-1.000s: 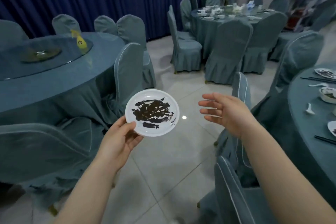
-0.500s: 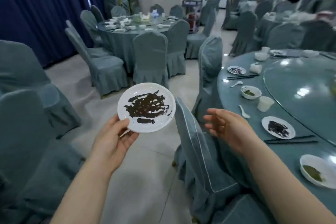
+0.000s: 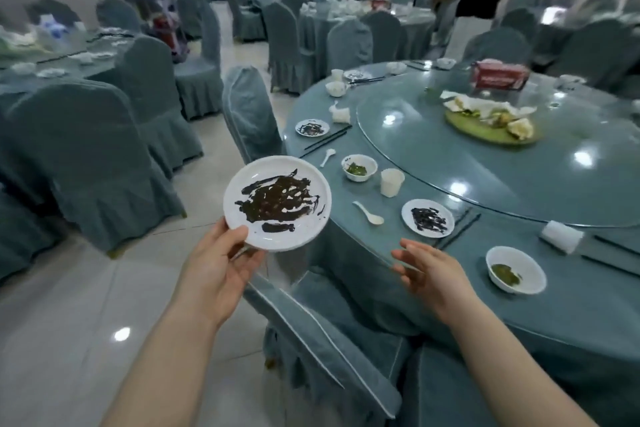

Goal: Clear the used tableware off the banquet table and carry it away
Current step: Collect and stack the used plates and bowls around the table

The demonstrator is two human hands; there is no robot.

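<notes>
My left hand point(image 3: 216, 272) grips the rim of a small white plate point(image 3: 277, 202) smeared with dark sauce, held in the air beside the round banquet table point(image 3: 561, 295). My right hand point(image 3: 429, 272) hovers empty with fingers straight at the table's near edge. On the table lie another sauce-smeared plate point(image 3: 428, 217), a white spoon point(image 3: 370, 213), a white cup point(image 3: 391, 182), a bowl with green residue point(image 3: 358, 167) and a second such bowl point(image 3: 515, 274). Farther along sit a third dirty plate point(image 3: 312, 127), black chopsticks point(image 3: 327, 138) and a small spoon point(image 3: 327, 157).
A covered chair point(image 3: 329, 333) stands directly below my hands, another chair point(image 3: 251, 111) beyond the plate. The glass turntable point(image 3: 502, 163) carries a green platter of scraps point(image 3: 488, 121) and a red tissue box point(image 3: 498, 75). Other tables, chairs and two people fill the hall behind.
My view has swung right from the aisle onto the banquet table. The left hand has kept the dirty plate; the right hand has dropped lower toward the table's edge.
</notes>
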